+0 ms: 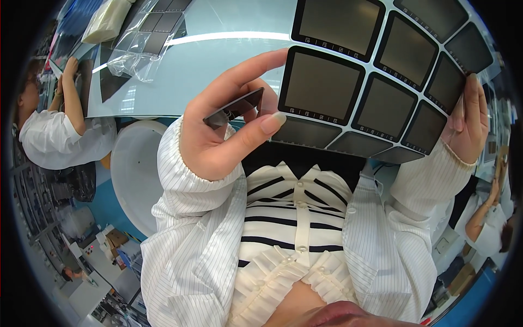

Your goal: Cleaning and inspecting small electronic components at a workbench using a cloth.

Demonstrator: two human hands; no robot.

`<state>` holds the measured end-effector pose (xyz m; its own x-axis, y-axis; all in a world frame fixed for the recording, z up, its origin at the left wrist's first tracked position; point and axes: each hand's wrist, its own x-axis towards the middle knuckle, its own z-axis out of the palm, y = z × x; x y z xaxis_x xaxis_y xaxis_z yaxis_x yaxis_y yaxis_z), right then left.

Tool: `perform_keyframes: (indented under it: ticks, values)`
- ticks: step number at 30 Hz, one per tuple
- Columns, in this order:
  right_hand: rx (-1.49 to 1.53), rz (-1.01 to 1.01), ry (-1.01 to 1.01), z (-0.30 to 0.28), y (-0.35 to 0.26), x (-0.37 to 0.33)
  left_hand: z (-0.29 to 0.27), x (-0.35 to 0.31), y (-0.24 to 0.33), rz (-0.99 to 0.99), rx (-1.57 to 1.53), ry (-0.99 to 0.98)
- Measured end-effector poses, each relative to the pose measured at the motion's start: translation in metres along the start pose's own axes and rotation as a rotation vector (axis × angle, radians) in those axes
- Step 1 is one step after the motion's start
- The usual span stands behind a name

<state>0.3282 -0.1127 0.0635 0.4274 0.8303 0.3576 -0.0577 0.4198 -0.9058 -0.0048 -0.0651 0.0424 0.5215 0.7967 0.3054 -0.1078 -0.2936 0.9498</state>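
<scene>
A sheet of dark rectangular panels (322,84) is held up in front of me, bowed, with pale strips between the panels and small symbols along their lower edges. My left hand (223,114) pinches its left edge, forefinger above and thumb below. A thin glossy dark piece (235,107) sits inside the curl of that hand, between thumb and fingers; how it is held is partly hidden. My right hand (469,122) grips the sheet's right edge, its fingertips on the front face and part of the hand behind.
A pale glossy table (218,65) lies beyond. On its far left are clear plastic wrapping with dark panels (155,32) and a cream-coloured bundle (107,20). A white round tub (133,174) stands beside the table. Other people (60,131) work at left and right.
</scene>
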Motion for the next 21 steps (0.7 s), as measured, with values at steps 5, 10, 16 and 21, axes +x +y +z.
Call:
perform_keyframes:
  ticks: [5, 10, 16, 21]
  values:
    - [0.004, -0.035, -0.067, -0.003, 0.000, 0.002, 0.000, -0.001, 0.004, -0.088, -0.023, 0.013]
    - [-0.007, -0.045, -0.082, 0.009, -0.003, -0.001, 0.001, -0.002, 0.004, -0.118, -0.050, 0.067]
    - [-0.019, -0.117, -0.105, 0.009, 0.002, 0.004, -0.004, -0.003, 0.004, -0.115, -0.006, 0.109]
    - [0.020, -0.039, -0.145, 0.006, 0.001, 0.007, -0.008, -0.005, 0.002, -0.099, -0.024, 0.170]
